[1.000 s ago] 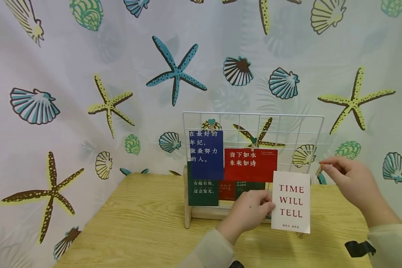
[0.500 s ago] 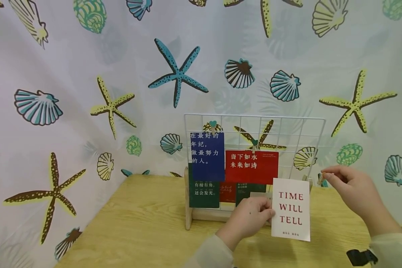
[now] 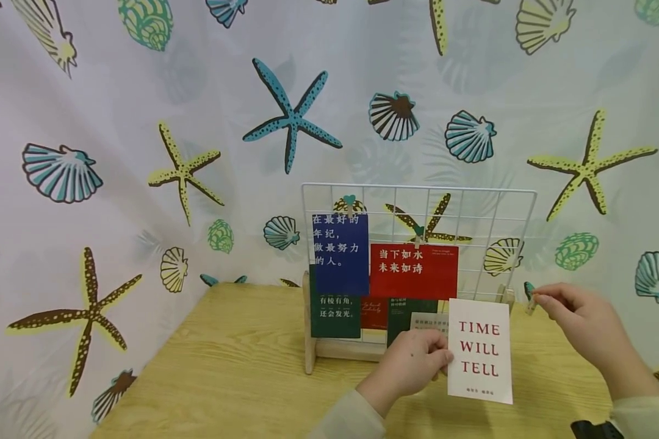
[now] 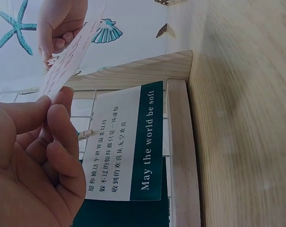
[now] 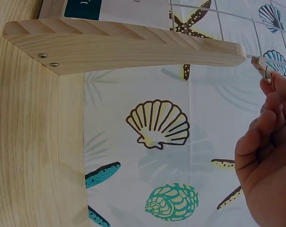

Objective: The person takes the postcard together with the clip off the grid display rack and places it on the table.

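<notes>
Your left hand (image 3: 412, 363) pinches the white "TIME WILL TELL" card (image 3: 480, 358) while your right hand (image 3: 576, 322) pinches a small wooden clip (image 3: 529, 297); next, I judge, raise both to the white wire grid (image 3: 494, 210).

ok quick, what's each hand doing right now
Left hand: pinches the white TIME WILL TELL card by its left edge.
Right hand: pinches a small wooden clip at the fingertips, beside the wire grid.

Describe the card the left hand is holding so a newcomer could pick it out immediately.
Start at the white wire grid panel standing in a wooden base on the light wooden table. In front of its lower right corner, the left hand pinches a white upright card. It alone carries red capitals reading TIME WILL TELL; the others are blue, red or green and clipped to the grid.
</notes>
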Demonstrator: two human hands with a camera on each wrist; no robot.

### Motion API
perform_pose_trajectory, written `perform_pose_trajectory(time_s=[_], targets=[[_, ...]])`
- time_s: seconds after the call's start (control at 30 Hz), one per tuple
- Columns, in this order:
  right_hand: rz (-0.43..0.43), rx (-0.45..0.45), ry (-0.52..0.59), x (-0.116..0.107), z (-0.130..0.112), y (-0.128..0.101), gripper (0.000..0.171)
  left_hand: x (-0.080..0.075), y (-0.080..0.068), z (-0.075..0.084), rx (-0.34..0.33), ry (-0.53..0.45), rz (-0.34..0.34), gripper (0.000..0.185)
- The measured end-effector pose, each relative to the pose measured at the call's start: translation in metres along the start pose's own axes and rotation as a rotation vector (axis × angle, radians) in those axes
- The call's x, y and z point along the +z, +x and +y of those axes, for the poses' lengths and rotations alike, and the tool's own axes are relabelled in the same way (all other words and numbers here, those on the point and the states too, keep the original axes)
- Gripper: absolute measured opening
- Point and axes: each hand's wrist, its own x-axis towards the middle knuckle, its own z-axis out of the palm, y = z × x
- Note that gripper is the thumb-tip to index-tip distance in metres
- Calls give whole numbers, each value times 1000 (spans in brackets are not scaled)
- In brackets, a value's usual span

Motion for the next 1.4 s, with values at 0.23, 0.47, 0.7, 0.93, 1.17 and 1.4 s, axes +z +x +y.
perform_pose_trajectory(time_s=[0.23,0.47,0.7,0.93,1.17,1.4], targets=[[-83,88,19,4,4,-6,45,2,-2,-2,-47,-26,-27,18],[-96,113,53,12,9,-12,42,7,-5,-6,-96,-68,-39,19],[-53,60,97,20,14,-16,35,10,-8,-9,-84,-69,-45,18],[-70,69,113,30,23,-24,31,14,-11,-15,-138,-103,-56,16],[-117,159,129,36,28,-31,41,20,-12,-22,-140,-122,-57,18],[-148,211,130,39,32,-33,49,25,-12,-27,-197,-157,-77,19]])
